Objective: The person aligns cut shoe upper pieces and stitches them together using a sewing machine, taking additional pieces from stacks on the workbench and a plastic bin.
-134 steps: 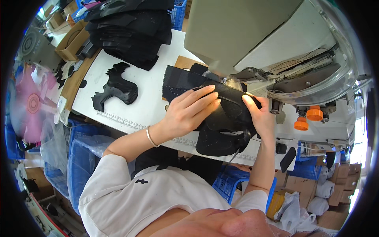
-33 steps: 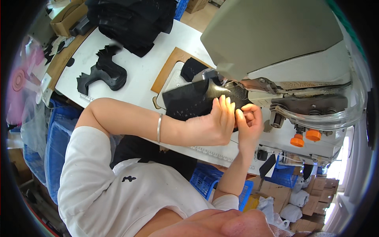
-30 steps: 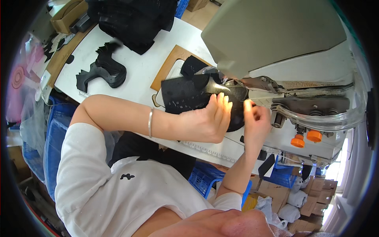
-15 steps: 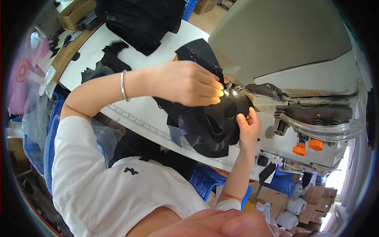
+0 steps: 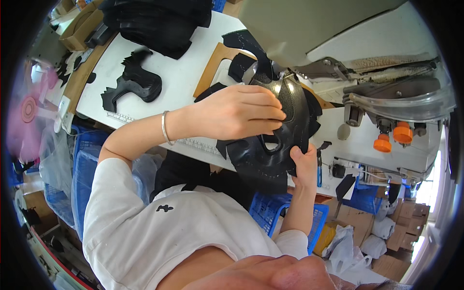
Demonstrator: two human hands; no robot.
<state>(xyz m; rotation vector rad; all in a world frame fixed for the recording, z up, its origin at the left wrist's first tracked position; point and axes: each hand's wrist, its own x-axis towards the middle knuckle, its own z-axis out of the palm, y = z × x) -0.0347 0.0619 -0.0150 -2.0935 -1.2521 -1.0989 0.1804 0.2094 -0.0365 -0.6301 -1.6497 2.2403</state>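
Observation:
A black shoe upper (image 5: pixel 263 157), with a glossy surface and a mesh patch, lies spread partly under the sewing machine head (image 5: pixel 309 29). My right hand (image 5: pixel 305 164) grips its near right edge, thumb on top and fingers mostly hidden underneath. My left hand (image 5: pixel 249 111), a silver bracelet (image 5: pixel 166 128) at its wrist, rests over the upper with curled, closed fingers. Its fingertips are at the mesh patch; whatever they pinch is hidden. Light falls on the upper just beyond these fingertips, by the machine's needle area.
Left on the white table (image 5: pixel 191 79) is a stack of curved black cut pieces (image 5: pixel 140 79). A larger black pile (image 5: pixel 154 24) lies farther back. Orange knobs (image 5: pixel 382 143) stick out at right. Blue baskets (image 5: pixel 266 212) stand below the table's near edge.
My view has shifted, so the machine sits higher in it. Relative to the machine, the shoe upper and both hands have come nearer to me, and the upper looks turned, showing a hole.

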